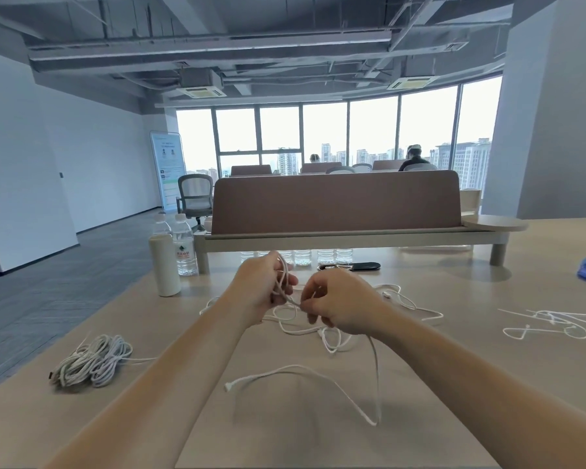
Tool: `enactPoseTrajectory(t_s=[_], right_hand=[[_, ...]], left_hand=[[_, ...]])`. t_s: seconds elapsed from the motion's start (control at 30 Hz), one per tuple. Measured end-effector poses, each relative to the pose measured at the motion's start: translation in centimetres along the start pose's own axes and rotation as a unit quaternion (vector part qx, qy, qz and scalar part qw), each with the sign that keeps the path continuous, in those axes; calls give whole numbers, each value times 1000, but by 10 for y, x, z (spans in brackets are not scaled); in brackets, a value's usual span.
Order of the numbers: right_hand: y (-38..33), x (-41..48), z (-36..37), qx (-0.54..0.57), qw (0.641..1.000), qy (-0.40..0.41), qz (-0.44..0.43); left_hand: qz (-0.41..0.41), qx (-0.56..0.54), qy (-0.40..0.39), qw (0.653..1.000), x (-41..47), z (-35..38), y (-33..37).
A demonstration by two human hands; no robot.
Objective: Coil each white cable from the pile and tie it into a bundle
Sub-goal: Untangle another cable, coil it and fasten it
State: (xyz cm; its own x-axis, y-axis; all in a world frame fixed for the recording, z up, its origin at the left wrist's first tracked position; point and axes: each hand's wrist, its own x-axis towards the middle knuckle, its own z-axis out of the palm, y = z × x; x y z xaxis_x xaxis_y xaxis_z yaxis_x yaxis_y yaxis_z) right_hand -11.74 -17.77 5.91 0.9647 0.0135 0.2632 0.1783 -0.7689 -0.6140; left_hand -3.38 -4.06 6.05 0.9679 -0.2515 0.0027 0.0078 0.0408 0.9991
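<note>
My left hand [261, 289] curls round a few loops of the white cable [286, 367]. My right hand [339, 306] pinches the strand just beside it, both above the middle of the table [454, 367]. I judge the next wrap goes best with equal loops and a taut strand, fed without twists. The loops' long axis runs from me toward the far edge. The loose tail drops toward the near edge, its free end pointing at the left edge.
</note>
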Motion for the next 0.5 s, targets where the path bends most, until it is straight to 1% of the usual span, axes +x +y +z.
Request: enactPoseTrajectory(t_s=[0.07,0.13,0.27,0.5], right_hand=[[4,1,-4,-24,1000,13,10],[6,3,-7,-11,1000,21,8],[0,5,-6,-26,1000,-5,-7],[-1,3,-4,-34,999,-18,-4]], left_hand=[[-14,-30,-9,999,3,-4,-1],[-19,-21,-23,999,2,-3,-3],[-17,0,-35,999,-2,1,-5],[-10,-43,-47,998,-6,6,-2]])
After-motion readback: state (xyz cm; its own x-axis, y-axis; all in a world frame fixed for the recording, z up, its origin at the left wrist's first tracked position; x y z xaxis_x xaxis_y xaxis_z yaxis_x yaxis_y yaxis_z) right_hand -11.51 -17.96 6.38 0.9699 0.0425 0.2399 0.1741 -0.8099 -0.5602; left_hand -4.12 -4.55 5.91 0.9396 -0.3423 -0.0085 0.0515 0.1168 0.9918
